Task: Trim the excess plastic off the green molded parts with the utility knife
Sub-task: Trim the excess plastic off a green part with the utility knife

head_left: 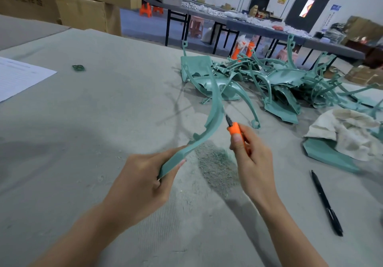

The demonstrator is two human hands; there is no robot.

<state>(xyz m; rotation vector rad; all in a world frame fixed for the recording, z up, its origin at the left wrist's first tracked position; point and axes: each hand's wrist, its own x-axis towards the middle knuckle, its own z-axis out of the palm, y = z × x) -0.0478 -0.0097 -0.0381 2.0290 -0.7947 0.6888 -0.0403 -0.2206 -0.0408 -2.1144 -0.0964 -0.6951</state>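
My left hand point(143, 177) grips the near end of a long curved green molded part point(214, 113), which arches up and away over the grey table. My right hand point(251, 161) holds an orange utility knife point(234, 129), thumb on its back, with the dark blade tip touching the part's right edge near mid-length. A heap of fine plastic shavings point(215, 163) lies on the table between my hands. A pile of more green molded parts point(259, 80) sits beyond, to the right.
A black pen point(326, 202) lies at the right. A crumpled white cloth point(348, 134) rests on a flat green piece point(327, 155). A sheet of paper point(18, 76) and a small green scrap point(78, 68) lie at the left. Cardboard boxes point(83, 1) stand behind.
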